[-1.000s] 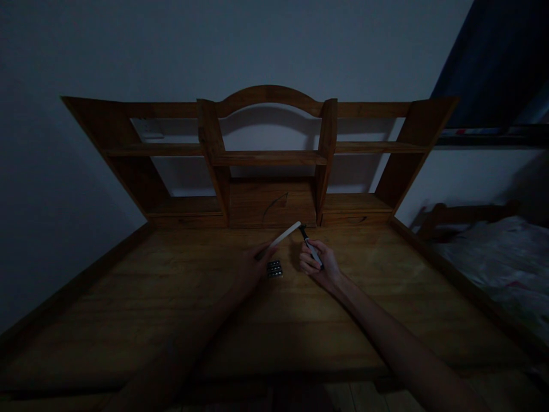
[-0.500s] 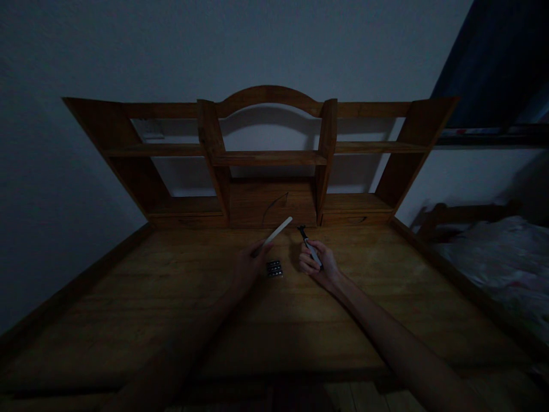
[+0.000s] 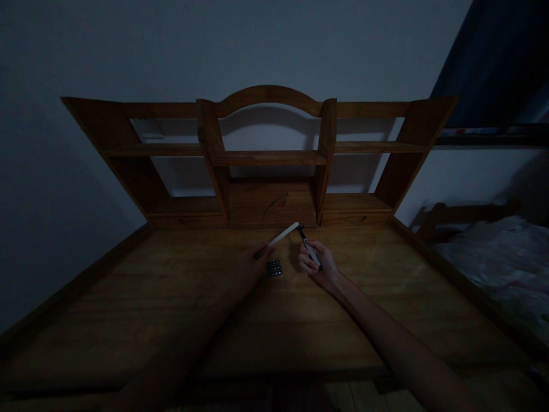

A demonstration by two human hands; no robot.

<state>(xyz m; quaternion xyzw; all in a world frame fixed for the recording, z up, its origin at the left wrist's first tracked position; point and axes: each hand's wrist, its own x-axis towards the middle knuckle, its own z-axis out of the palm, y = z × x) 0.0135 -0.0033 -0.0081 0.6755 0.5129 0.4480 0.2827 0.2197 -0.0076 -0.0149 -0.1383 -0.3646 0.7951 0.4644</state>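
Observation:
My left hand (image 3: 250, 266) is closed on a slim pale stick (image 3: 284, 234) with a dark end near the fingers. The stick slants up to the right, and its tip meets or nearly meets the head of a razor (image 3: 314, 256); contact cannot be made out for certain. That razor, with a black neck and a grey handle, is gripped in my right hand (image 3: 323, 268), head pointing up and away from me. Between the hands, closer to the left one, a small black pack of razor cartridges (image 3: 274, 269) lies on the wooden desk (image 3: 274, 326).
A wooden shelf unit (image 3: 270, 158) rises along the back of the desk, with small drawers at its foot. Raised wooden edges (image 3: 450, 280) run along the desk's sides. To the right, beyond the desk, lies a pale plastic-covered heap (image 3: 501, 257). The room is dim.
The pale stick has swung down and to the right, bringing its tip to the razor's head. My right hand and the razor have hardly moved; the cartridge pack stays put.

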